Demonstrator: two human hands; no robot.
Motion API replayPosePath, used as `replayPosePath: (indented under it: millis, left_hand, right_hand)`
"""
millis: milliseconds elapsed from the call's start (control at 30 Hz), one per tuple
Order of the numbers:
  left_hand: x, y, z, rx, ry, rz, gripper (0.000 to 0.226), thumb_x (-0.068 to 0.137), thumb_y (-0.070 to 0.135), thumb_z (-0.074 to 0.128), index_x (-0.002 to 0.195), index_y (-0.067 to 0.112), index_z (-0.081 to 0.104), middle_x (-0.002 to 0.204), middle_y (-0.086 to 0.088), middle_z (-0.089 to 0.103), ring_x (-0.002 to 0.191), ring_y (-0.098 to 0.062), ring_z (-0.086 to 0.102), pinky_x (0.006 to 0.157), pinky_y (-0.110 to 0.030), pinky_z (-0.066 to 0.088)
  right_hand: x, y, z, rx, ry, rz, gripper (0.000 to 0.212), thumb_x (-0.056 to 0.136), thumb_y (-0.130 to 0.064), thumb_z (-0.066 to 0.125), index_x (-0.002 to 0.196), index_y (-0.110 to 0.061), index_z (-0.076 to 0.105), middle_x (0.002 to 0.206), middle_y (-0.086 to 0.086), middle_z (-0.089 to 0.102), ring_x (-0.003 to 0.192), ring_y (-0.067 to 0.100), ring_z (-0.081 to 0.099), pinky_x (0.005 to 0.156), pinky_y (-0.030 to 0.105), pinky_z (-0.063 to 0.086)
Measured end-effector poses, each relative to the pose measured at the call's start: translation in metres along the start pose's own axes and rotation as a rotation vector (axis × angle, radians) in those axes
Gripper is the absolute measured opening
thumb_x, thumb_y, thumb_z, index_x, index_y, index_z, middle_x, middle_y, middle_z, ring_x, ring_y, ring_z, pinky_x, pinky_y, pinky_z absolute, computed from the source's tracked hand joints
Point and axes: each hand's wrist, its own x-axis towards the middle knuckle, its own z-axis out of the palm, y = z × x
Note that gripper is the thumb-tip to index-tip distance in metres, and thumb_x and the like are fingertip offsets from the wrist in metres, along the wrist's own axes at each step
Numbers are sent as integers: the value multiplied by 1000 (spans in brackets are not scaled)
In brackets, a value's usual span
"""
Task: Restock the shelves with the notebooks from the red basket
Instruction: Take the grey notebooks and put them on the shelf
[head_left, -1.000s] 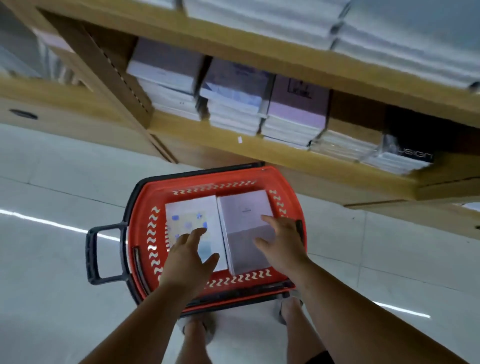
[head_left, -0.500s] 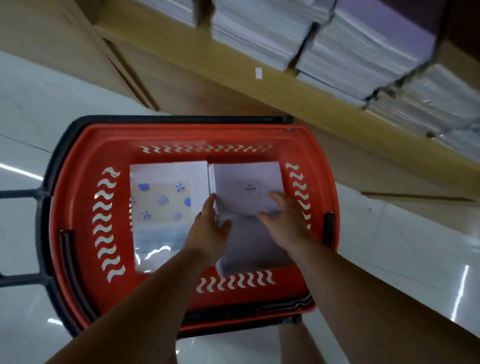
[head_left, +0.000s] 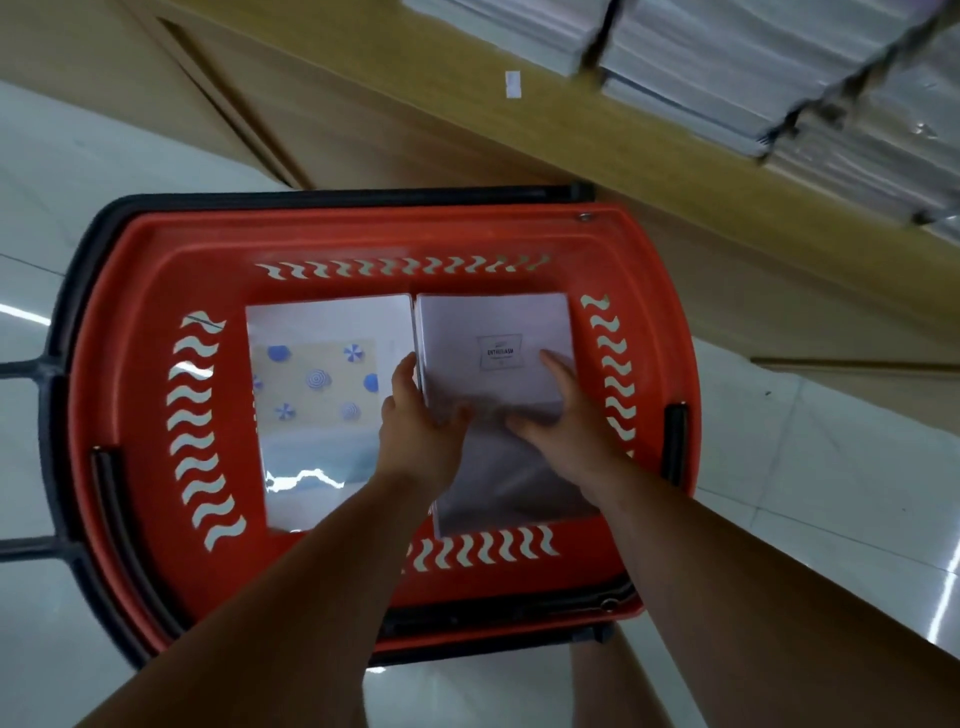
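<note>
red basket (head_left: 156, 270) | left hand (head_left: 415, 431) + right hand (head_left: 563, 423) grip lilac notebook (head_left: 493, 327)

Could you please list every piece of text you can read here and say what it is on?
"ENTHUSIASM": boxed label on the lilac notebook in the red basket.
Smaller print inside that label: too small to read.
White tag on the shelf edge: unreadable.

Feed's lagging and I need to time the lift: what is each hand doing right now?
Left hand: grips the lavender notebook by its left edge, thumb on the cover.
Right hand: grips the same notebook by its right edge.
</note>
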Motion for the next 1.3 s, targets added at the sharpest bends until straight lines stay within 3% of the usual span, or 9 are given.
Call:
replayPosePath:
  millis: [133,233,367,533,767,933,1033,1133,1300]
  left_hand:
    - [-3,1,17,105,49,41,91,86,52,68,155,41,9,145,-8,45,131,-33,50,104,-57,48]
    - [-7,-4,33,63,74,59,104,74,67,64,153,46,-1,146,-2,47,130,-34,51,101,-61,49]
    - [-7,-4,39,-7,62,51,109,69,67,66,152,51,-3,153,0,41,137,-31,46,103,-60,48]
    - [1,-5,30,-24,-26,82,103,83,46,71,152,53,-5,151,2,45,134,-29,50,103,-58,49]
    - [5,-9,13,21,9,101,97,82,36,62,148,63,-4,136,-7,53,124,-32,56,101,-56,51]
    - [-4,-8,8,-54,15,133,88,96,14,61,155,51,7,136,1,51,127,-25,54,106,-53,49]
    - [-6,-6,5,-86,18,133,88,96,18,65,155,50,8,122,8,56,119,-18,59,102,-44,52]
    - [-8,-1,3,10,25,178,82,94,25,65,153,51,13,128,6,58,118,-18,58,99,-50,54]
    - [-11,8,6,47,-2,167,88,94,31,63,154,50,2,141,2,55,124,-27,57,100,-53,53]
  right_hand:
    - [3,4,1,27,-19,-18,90,85,-50,76,154,-53,18,163,-19,17,152,15,17,123,54,25]
    - [3,9,1,79,-34,-47,86,90,-39,74,156,-50,20,163,-18,15,151,13,15,124,52,24]
    - [3,8,-4,22,6,-6,77,96,-39,66,156,-50,20,166,-12,10,155,21,10,125,53,20]
    - [2,4,-7,10,-3,36,73,100,-38,61,156,-53,18,168,-10,7,155,24,10,125,52,20]
    - [3,10,0,57,-54,50,82,95,-40,67,153,-60,13,167,-13,14,154,23,16,123,55,26]
    - [3,11,3,85,-71,24,91,89,-44,73,154,-58,11,168,-12,14,155,22,16,123,58,24]
    - [3,11,6,103,-62,24,95,81,-54,74,147,-68,6,166,-11,13,154,25,17,120,60,27]
    - [3,11,8,131,-57,20,97,77,-56,75,144,-71,7,165,-11,15,152,24,19,120,59,27]
    - [3,11,8,109,-58,36,98,75,-59,74,144,-72,6,165,-11,15,153,26,18,121,60,26]
